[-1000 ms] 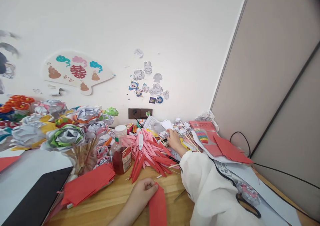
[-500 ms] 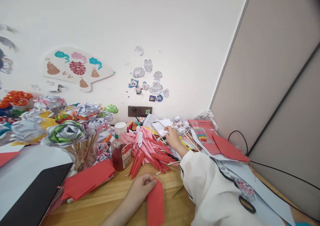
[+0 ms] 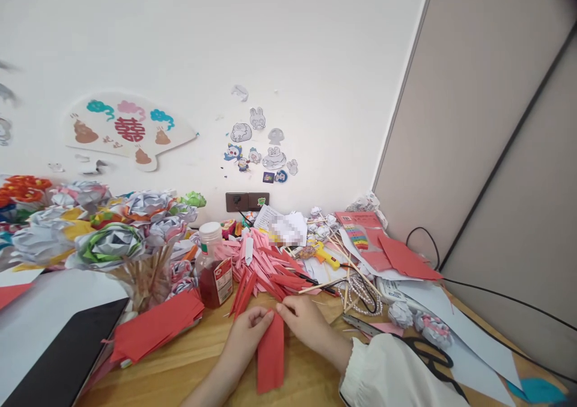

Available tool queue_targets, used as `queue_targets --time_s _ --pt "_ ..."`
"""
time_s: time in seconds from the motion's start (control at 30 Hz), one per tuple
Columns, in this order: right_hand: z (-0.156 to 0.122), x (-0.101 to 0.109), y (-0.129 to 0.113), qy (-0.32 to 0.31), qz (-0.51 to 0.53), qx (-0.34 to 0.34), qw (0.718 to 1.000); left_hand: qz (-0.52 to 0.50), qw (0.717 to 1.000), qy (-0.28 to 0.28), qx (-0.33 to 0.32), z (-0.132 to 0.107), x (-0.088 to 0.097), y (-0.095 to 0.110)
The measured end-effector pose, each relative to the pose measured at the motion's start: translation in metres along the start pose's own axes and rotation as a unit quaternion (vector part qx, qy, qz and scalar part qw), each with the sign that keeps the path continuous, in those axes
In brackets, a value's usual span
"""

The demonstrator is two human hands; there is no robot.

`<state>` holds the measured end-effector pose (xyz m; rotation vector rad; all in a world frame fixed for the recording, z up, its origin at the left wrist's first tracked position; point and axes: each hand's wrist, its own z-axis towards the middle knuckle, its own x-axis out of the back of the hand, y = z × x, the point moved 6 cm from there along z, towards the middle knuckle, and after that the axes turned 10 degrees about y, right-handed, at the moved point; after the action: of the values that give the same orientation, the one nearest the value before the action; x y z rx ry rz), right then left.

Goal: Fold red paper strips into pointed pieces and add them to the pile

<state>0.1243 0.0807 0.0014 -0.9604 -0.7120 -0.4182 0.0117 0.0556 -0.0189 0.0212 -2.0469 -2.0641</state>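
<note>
From the head camera I see my left hand (image 3: 247,330) curled and pinching the top edge of a red paper strip (image 3: 271,354), which lies flat on the wooden table (image 3: 189,365). My right hand (image 3: 303,319) seems to pinch the same edge. The pile of folded paper points (image 3: 265,269) sits just beyond. There is bare wood on either side of the strip, and the scissors (image 3: 426,354) lie well to the right.

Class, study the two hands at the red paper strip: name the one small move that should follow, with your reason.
The left hand and right hand both pinch the top end of the red paper strip, which lies flat on the wooden table. So, probably, fold that end over and press a crease.
</note>
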Motion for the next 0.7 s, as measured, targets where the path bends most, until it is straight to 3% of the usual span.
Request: queue_targets --time_s 0.2,0.53,0.7 --pt "-0.0041 -0.0026 -0.0083 0.016 0.027 0.021 0.999 0.004 1.0 0.005 0.005 -0.0024 0.0015 0.0046" --pt "-0.0032 -0.0075 -0.0056 0.049 0.108 -0.005 0.993 -0.014 1.0 0.011 -0.017 -0.0031 0.0043 0.0095" --pt "-0.0031 -0.0053 -0.0074 0.053 0.144 -0.013 0.988 -0.054 0.998 -0.001 0.039 -0.0039 0.0037 0.0032"
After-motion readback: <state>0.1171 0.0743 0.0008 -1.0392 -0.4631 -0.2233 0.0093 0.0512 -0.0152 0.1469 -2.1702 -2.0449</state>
